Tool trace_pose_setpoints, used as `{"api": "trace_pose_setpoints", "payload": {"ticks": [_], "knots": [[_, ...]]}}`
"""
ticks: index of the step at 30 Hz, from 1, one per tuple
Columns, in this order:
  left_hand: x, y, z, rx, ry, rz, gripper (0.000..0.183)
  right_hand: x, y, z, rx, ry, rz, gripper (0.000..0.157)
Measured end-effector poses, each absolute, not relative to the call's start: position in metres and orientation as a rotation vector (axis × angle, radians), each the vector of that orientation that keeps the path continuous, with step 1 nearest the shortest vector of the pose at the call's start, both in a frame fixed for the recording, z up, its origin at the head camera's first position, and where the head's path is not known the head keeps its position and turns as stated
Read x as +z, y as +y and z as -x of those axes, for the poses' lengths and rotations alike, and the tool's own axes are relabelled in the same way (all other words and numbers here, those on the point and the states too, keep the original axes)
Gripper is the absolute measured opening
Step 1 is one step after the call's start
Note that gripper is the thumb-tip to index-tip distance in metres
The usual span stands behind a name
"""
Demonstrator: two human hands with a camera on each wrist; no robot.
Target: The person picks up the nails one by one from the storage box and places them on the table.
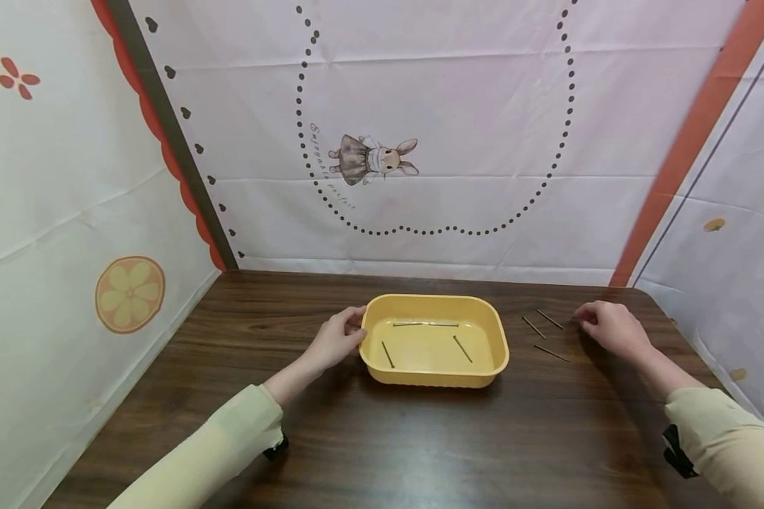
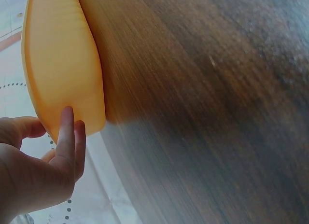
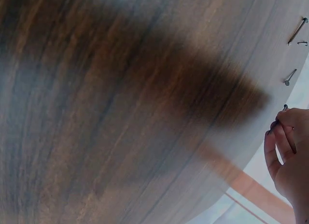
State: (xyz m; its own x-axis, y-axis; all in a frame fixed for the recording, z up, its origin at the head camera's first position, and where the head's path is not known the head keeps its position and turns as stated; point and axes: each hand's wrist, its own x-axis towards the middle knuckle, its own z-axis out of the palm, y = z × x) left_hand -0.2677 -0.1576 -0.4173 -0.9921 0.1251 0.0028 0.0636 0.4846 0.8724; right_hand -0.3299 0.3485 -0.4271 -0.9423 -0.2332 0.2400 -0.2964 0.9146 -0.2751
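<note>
A yellow plastic tray (image 1: 433,379) stands on the table with several nails (image 1: 462,348) lying apart on its bottom. My left hand (image 1: 336,341) grips the tray's left end, thumb at the rim and fingers against the outer wall, as the left wrist view shows the fingers (image 2: 67,132) on the yellow side. To the right of the tray, my right hand (image 1: 613,328) is low over the table and pinches a nail (image 3: 285,107) between thumb and fingertips. Three loose nails (image 1: 551,353) lie on the wood between the tray and this hand.
The dark wood-grain table (image 1: 420,452) reaches back to a printed cloth wall (image 1: 452,127) with a rabbit picture. More cloth hangs along the left side (image 1: 51,212) and the right side (image 1: 738,283).
</note>
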Motion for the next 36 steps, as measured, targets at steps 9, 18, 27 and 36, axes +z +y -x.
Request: {"api": "trace_pose_setpoints", "payload": {"ticks": [9, 18, 27, 36], "knots": [[-0.4163, -0.1562, 0.2654, 1.565, 2.672, -0.184, 0.049, -0.4304, 0.3492, 0.3294, 0.443, -2.942, -0.366, 0.017], [-0.4172, -0.157, 0.2659, 1.562, 2.671, -0.183, 0.049, -0.4297, 0.3472, 0.3282, 0.436, -2.947, -0.341, 0.019], [-0.4157, -0.1572, 0.2649, 1.554, 2.673, -0.176, 0.049, -0.4298, 0.3459, 0.3261, 0.45, -2.945, -0.332, 0.02], [-0.4161, -0.1564, 0.2658, 1.559, 2.669, -0.177, 0.049, -0.4296, 0.3473, 0.3265, 0.449, -2.95, -0.319, 0.02]]}}
